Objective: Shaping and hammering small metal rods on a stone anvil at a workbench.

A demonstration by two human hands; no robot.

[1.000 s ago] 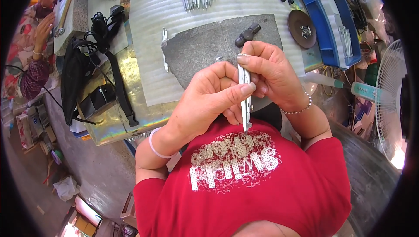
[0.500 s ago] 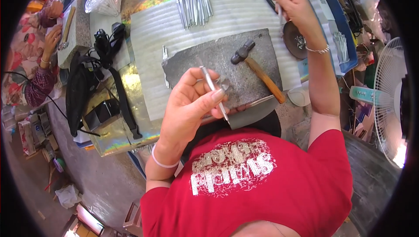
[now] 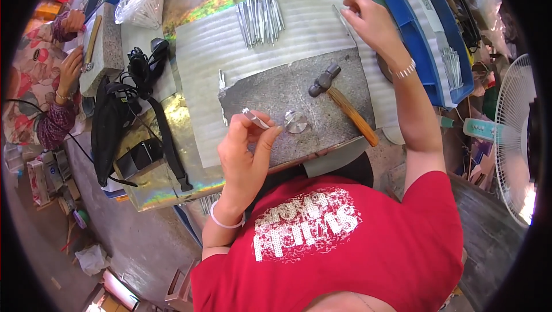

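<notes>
My left hand (image 3: 244, 154) is closed, pinching a slim silver metal rod (image 3: 256, 118) between thumb and fingers over the near left part of a dark stone slab (image 3: 259, 91). A shiny round metal piece (image 3: 296, 122) sits on the slab just right of those fingertips. To its right lies a ball-peen hammer (image 3: 347, 105) with a wooden handle. My right hand (image 3: 374, 27) is beyond the slab's far right corner, its fingers closed on a thin silver metal piece (image 3: 345, 23) whose exact kind I cannot make out. Several silver rods (image 3: 259, 20) lie in a row on the white foam sheet (image 3: 201, 42).
At right are a blue tray (image 3: 417, 53) and a white fan (image 3: 512, 139). Black straps and a bag (image 3: 115, 122) lie at left, near a clear bag of rods (image 3: 140, 2). Another person's hands (image 3: 72, 62) are by a stone block (image 3: 106, 50) at far left.
My right hand has moved left with the thin metal piece. My left hand has shifted slightly left and down, tilting the rod, and the round metal piece now shows fully.
</notes>
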